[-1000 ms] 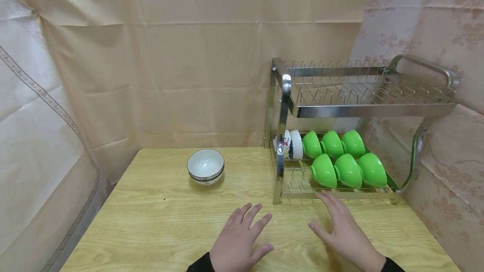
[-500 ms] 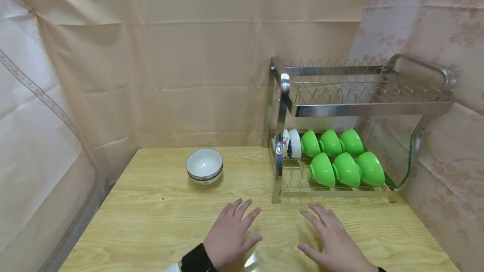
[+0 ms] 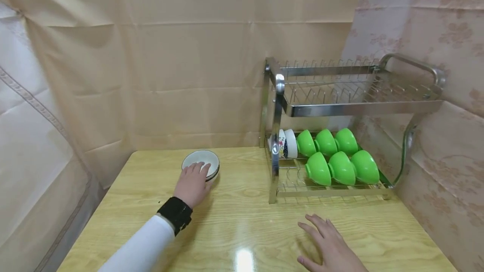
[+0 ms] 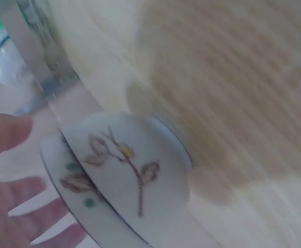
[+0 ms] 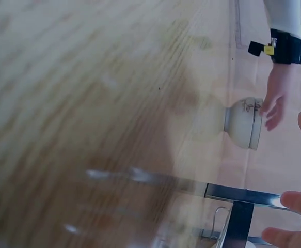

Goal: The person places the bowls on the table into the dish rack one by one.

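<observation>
Two white bowls are nested on the table, the upper bowl (image 3: 200,157) sitting inside the lower bowl (image 4: 132,170). In the left wrist view a brown leafy twig with a yellow spot decorates the lower one. My left hand (image 3: 193,186) is over the near side of the stack, its fingers reaching above the upper bowl's rim. In the left wrist view its thumb and fingers are spread beside that rim without curling round it. My right hand (image 3: 330,244) hovers in front of the rack, fingers spread, holding nothing.
A two-tier metal dish rack (image 3: 363,109) stands at the right of the wooden table (image 3: 234,213). Several green bowls (image 3: 342,168) and a few white patterned bowls (image 3: 290,143) lie on edge in its lower tier. Cloth (image 3: 196,62) hangs behind.
My left hand has moved forward and left from the table's front to the nested bowls. My right hand has drawn back slightly from the rack. The bowls have not visibly moved.
</observation>
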The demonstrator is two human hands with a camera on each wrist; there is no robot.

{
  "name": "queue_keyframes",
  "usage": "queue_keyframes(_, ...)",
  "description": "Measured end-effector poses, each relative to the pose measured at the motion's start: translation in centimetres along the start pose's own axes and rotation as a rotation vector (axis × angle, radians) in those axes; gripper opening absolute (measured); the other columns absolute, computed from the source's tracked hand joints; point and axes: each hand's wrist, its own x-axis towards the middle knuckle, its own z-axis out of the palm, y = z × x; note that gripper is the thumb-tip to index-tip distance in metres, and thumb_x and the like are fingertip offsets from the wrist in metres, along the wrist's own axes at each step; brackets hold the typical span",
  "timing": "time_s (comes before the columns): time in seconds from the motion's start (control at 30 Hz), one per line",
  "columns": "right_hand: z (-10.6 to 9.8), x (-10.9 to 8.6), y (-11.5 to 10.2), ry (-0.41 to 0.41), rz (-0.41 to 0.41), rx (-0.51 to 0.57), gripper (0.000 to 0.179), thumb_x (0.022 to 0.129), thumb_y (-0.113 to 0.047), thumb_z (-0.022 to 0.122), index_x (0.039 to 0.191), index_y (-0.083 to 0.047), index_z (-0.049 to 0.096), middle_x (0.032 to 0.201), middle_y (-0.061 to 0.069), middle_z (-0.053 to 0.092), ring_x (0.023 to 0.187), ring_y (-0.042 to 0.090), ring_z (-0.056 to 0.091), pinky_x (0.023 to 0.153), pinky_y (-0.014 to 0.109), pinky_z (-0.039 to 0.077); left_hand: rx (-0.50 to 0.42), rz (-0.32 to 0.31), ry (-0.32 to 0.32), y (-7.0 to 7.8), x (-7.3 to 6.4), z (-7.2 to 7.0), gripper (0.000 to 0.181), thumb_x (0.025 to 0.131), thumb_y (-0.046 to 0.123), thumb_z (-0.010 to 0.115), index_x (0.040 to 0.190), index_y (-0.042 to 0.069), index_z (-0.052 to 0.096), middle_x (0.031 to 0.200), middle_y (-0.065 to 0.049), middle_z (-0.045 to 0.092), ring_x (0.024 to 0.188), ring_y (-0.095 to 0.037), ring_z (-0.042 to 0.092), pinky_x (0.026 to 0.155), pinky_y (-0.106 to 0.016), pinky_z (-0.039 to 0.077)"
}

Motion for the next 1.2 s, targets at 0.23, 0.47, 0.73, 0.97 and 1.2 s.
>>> queue_keyframes(0.23, 0.3, -0.3, 0.0, -0.015, 0.002, 0.005, 0.076, 0.074, -0.056, 0.08, 0.136, -0.017, 0.059, 0.138, 0.011, 0.055, 0.126, 0.036, 0.051, 0.115, 0.016, -0.006, 0.012, 0.023, -0.041, -1.3, 0.9, 0.5, 0.008, 0.089, 0.017, 0.071, 0.088, 0.009, 0.072, 0.08, -0.006, 0.072, 0.077, -0.026, 0.07, 0.079, -0.047, 0.052)
queue_keyframes(0.47, 0.2, -0.2, -0.3, -0.032, 0.029, 0.029, 0.073, 0.077, -0.055, 0.079, 0.135, -0.014, 0.059, 0.138, 0.011, 0.055, 0.126, 0.037, 0.051, 0.114, 0.014, -0.007, -0.032, 0.008, -0.038, -1.1, 1.5, 0.4, 0.009, 0.085, 0.011, 0.075, 0.082, 0.01, 0.067, 0.075, -0.004, 0.069, 0.07, -0.025, 0.067, 0.065, -0.044, 0.052)
queue_keyframes(0.73, 0.2, -0.2, -0.4, -0.003, 0.001, 0.004, 0.074, 0.075, -0.052, 0.081, 0.134, -0.013, 0.059, 0.136, 0.011, 0.056, 0.124, 0.035, 0.053, 0.115, 0.016, -0.005, -0.098, 0.023, -0.02, -1.5, 1.7, 0.0, 0.007, 0.086, 0.011, 0.076, 0.087, 0.013, 0.07, 0.081, -0.001, 0.071, 0.076, -0.024, 0.069, 0.069, -0.048, 0.052)
queue_keyframes(0.97, -0.2, -0.1, -0.5, 0.002, 0.015, 0.006, 0.073, 0.075, -0.05, 0.082, 0.133, -0.012, 0.06, 0.138, 0.008, 0.056, 0.126, 0.032, 0.051, 0.115, 0.016, -0.005, -0.071, 0.03, 0.017, -1.5, 1.6, 0.0, 0.008, 0.086, 0.011, 0.076, 0.086, 0.013, 0.069, 0.081, -0.002, 0.071, 0.072, -0.024, 0.067, 0.067, -0.046, 0.052)
queue_keyframes(1.2, -0.4, -0.1, -0.6, 0.009, 0.014, 0.019, 0.075, 0.072, -0.047, 0.085, 0.132, -0.011, 0.06, 0.137, 0.006, 0.056, 0.125, 0.031, 0.051, 0.115, 0.015, -0.004, -0.056, 0.065, 0.135, -0.5, 0.6, -2.1, 0.012, 0.083, 0.008, 0.077, 0.092, 0.01, 0.071, 0.081, -0.003, 0.069, 0.07, -0.025, 0.064, 0.066, -0.044, 0.05)
